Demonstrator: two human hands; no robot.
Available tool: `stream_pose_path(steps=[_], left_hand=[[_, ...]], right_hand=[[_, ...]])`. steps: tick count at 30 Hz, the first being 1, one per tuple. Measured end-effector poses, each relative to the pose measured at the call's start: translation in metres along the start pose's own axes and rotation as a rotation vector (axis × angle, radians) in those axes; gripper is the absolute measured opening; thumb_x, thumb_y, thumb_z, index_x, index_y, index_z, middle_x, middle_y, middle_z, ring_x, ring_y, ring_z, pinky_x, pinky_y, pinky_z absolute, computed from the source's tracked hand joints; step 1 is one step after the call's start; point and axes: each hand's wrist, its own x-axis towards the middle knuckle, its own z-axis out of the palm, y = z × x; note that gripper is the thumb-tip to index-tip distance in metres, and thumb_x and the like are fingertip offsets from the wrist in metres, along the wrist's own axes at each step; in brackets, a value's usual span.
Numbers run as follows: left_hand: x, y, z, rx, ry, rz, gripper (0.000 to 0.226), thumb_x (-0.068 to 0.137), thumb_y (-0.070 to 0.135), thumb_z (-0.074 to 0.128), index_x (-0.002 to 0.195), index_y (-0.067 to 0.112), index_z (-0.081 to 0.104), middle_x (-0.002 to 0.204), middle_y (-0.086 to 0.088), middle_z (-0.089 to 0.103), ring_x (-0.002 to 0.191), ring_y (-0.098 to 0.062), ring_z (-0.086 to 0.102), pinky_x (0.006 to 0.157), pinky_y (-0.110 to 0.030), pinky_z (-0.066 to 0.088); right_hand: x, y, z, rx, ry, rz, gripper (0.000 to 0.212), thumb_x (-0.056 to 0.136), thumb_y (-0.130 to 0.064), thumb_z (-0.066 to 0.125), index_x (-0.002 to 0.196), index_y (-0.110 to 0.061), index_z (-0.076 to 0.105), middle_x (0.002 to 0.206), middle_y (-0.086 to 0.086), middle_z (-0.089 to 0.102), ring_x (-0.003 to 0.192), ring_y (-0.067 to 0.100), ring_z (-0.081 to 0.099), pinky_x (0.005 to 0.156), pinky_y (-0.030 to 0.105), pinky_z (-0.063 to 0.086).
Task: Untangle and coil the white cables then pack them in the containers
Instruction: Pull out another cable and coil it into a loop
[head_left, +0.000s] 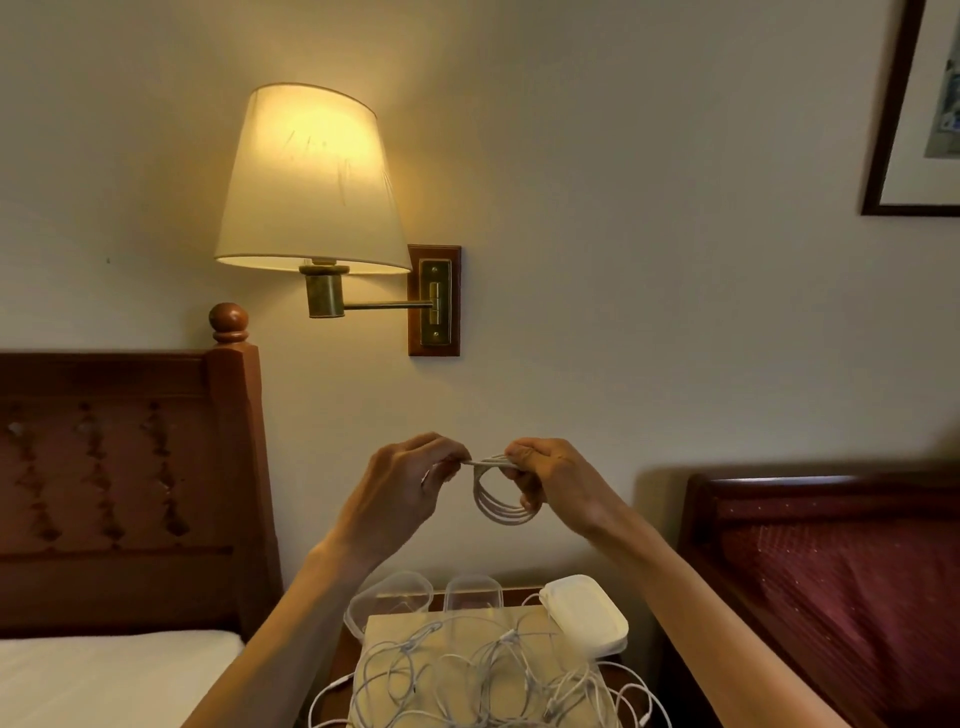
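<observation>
Centre frame: right hand (553, 483) grip holds coiled white cable (498, 493), keeping loops together; left hand (410, 483) pinches loose end (likely wrapping). Tangled cables (467, 675), clear containers (389, 603) below on table.

both hands up — right hand (558, 486) grips coiled white cable (498, 499), left hand (410, 488) pinches its end; tangled cables (483, 675) w/ containers (389, 603) below on nightstand.

Two bare forearms, left hand (402, 486), right hand (558, 480), no sleeves
</observation>
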Motion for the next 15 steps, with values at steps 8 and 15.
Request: stream_pose_path(steps=[8, 15], left_hand=[[0.008, 0.031, 0.008, -1.125, 0.039, -0.993, 0.017, 0.087, -0.001, 0.061, 0.094, 0.006, 0.074, 0.084, -0.013, 0.075, 0.081, -0.023, 0.071, 0.074, -0.031, 0.06], [0.001, 0.038, 0.01, -1.566, -0.11, -1.055, 0.025, 0.093, 0.025, 0.056, 0.091, 0.005, 0.071, 0.084, -0.008, 0.064, 0.081, -0.021, 0.062, 0.086, -0.042, 0.049]], right_hand=[[-0.001, 0.001, 0.008, 0.365, -0.029, 0.137, 0.04, 0.104, -0.016, 0.029, 0.072, -0.012, 0.052, 0.053, -0.008, 0.039, 0.05, 0.009, 0.035, 0.059, 0.029, 0.039], [0.0, 0.001, 0.014, 0.296, 0.078, 0.181, 0.04, 0.105, -0.022, 0.03, 0.076, -0.011, 0.054, 0.056, -0.006, 0.041, 0.053, 0.009, 0.037, 0.061, 0.029, 0.04]])
